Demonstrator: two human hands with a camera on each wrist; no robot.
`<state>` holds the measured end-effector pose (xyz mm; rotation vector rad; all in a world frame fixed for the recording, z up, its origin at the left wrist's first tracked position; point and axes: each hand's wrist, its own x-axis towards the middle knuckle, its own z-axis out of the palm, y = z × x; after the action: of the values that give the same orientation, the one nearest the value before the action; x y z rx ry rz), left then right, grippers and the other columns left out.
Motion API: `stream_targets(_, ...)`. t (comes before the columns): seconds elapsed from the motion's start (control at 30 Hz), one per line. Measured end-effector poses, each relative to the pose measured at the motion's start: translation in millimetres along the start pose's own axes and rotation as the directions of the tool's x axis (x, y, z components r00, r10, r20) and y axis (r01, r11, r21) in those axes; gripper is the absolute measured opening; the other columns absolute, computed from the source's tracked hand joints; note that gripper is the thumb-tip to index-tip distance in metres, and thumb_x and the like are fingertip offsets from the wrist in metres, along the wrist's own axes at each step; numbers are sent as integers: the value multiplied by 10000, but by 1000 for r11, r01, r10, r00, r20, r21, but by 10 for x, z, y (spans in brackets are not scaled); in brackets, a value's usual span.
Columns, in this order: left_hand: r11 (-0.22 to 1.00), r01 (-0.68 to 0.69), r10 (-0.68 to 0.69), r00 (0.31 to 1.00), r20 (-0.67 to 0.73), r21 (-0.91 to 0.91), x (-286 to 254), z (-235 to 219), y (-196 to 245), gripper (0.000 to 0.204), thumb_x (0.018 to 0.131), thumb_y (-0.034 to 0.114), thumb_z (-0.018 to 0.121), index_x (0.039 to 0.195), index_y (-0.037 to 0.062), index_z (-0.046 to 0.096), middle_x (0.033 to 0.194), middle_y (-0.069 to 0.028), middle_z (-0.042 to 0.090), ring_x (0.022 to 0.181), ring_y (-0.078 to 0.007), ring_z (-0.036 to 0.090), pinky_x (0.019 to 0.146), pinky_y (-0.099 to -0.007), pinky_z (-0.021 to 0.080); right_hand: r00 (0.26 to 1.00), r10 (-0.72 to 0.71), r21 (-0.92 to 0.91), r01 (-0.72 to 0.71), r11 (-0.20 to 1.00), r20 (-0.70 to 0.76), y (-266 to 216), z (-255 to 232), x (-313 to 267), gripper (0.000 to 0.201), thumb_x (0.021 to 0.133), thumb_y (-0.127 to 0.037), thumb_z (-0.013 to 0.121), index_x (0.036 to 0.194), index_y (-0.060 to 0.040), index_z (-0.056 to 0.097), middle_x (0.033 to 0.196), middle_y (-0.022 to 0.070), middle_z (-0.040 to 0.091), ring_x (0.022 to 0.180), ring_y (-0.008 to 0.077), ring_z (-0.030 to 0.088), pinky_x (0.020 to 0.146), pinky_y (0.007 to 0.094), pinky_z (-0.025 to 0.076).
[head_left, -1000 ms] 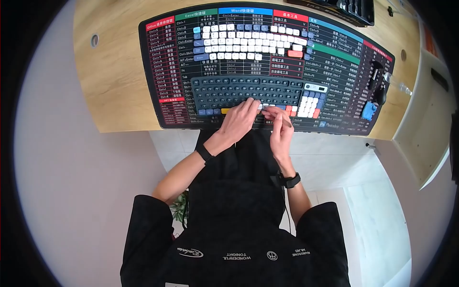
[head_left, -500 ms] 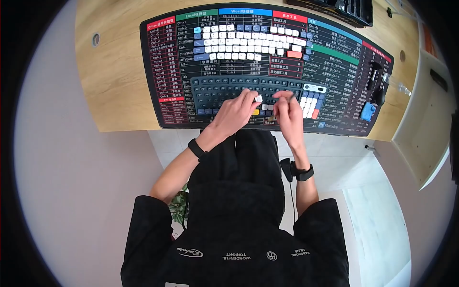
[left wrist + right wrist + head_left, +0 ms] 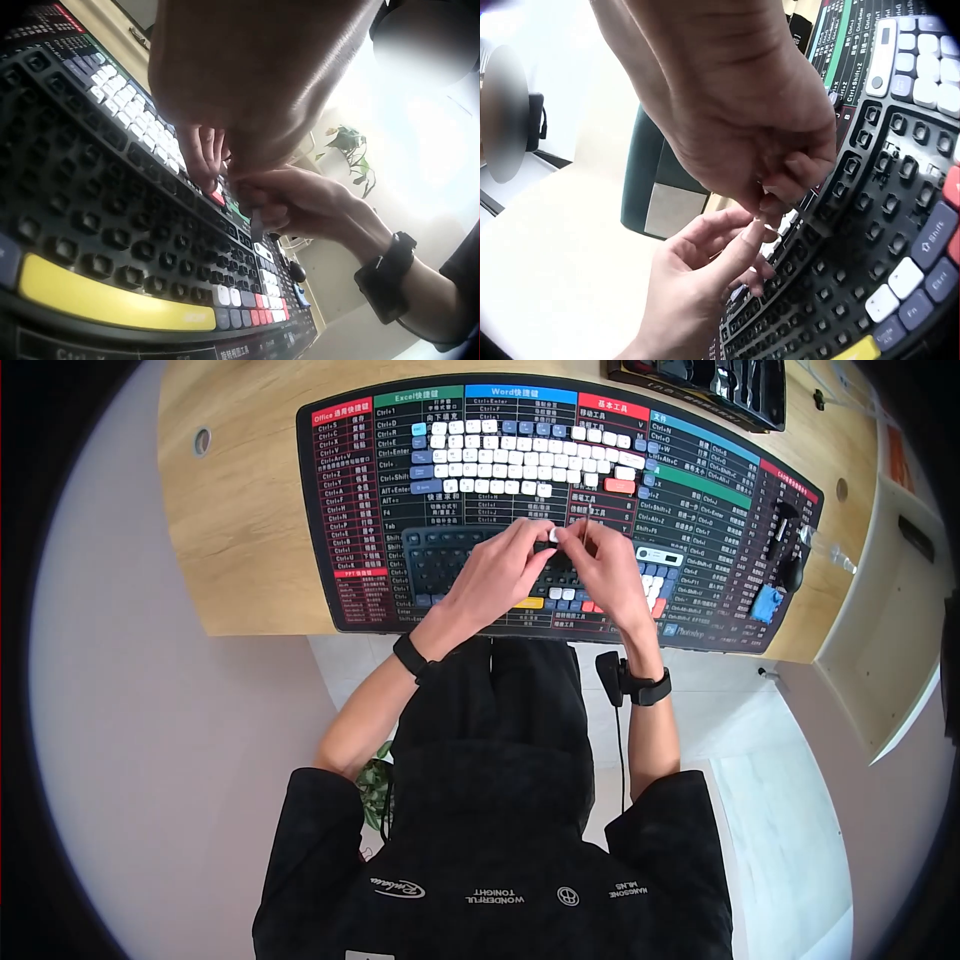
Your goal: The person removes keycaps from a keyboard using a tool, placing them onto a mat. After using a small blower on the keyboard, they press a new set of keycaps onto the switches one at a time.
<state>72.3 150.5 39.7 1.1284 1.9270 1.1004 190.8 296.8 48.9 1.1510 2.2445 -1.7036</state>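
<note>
My left hand (image 3: 500,570) is over the dark keyboard (image 3: 428,568) and pinches a small white keycap (image 3: 553,534) between thumb and finger. My right hand (image 3: 612,575) meets it from the right, its fingertips at the keycap. The right fingers are curled round a small, thin grey tool (image 3: 256,223); most of it is hidden inside the hand. Below the hands, most of the keyboard shows bare switches. A yellow space bar (image 3: 112,300) and several white, blue and red keycaps sit along its lower row.
Behind the keyboard, loose keycaps (image 3: 520,458) lie in rows on a printed desk mat (image 3: 345,520). The number pad (image 3: 928,71) carries its caps. A black box (image 3: 700,390) stands at the back; a blue item (image 3: 767,604) lies at the right.
The left hand has lifted the white keycap from the lower row and carried it upward. The right hand moved away to the right, then came up to meet the left above the keyboard.
</note>
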Motion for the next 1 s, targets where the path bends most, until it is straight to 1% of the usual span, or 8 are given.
stream_targets(0.03,999,40,-40,999,-15,-13,8,-15,12,273,956,30,685,1210,2,591,1024,-144,651,739,-264,691,620,-361,536,999,3,-40,-4,999,-42,2,-6,58,238,1010,-184,675,922,37,690,602,39,529,563,92,421,520,310,354)
stream_targets(0.07,999,41,-42,999,-16,-14,12,-34,18,273,956,30,685,1210,2,591,1024,-144,651,739,-264,691,620,-361,536,998,30,-82,-35,996,-63,2,-29,125,257,986,-226,677,909,19,696,639,164,624,564,327,593,574,400,443)
stream_targets(0.13,992,59,-54,998,-43,114,11,-66,21,231,961,64,694,1174,11,621,952,-131,672,690,-260,687,591,-361,529,995,29,-121,-41,992,-96,12,-19,257,258,987,-228,671,913,17,699,651,166,637,589,341,619,586,412,454)
stream_targets(0.17,992,61,-56,997,-43,113,1,-58,-1,231,961,64,694,1174,11,621,952,-131,672,690,-260,687,591,-361,529,991,26,-161,-47,986,-131,12,-16,309,259,987,-231,665,917,16,702,662,168,649,613,355,646,598,424,465)
stream_targets(0.2,988,46,-36,997,-68,147,-19,-40,-35,210,964,81,695,1155,18,633,919,-124,687,677,-269,690,581,-363,529,992,67,-174,-84,981,-104,-32,-35,356,258,993,-244,646,937,-1,712,721,181,685,703,393,682,646,455,494)
stream_targets(0.33,973,43,-25,996,-80,226,-57,-24,-130,162,970,116,694,1102,30,655,861,-113,723,675,-300,705,582,-380,545,987,126,-297,-150,943,-97,-8,16,497,252,1004,-270,620,986,-39,718,824,195,724,816,440,690,717,486,524)
stream_targets(0.63,972,24,-14,999,-46,235,-34,-63,-232,169,966,111,691,1096,13,646,945,-123,732,748,-313,716,624,-387,570,975,169,-401,-214,891,-145,-37,73,507,260,1010,-298,630,968,-53,705,836,208,723,843,448,690,730,511,524)
stream_targets(1.0,970,31,-26,999,-24,240,-19,-79,-254,167,970,110,685,1101,19,636,925,-117,727,752,-305,715,625,-389,569,980,151,-354,-189,916,-131,-44,57,530,264,991,-291,662,927,-40,709,773,187,705,776,425,682,687,493,509)
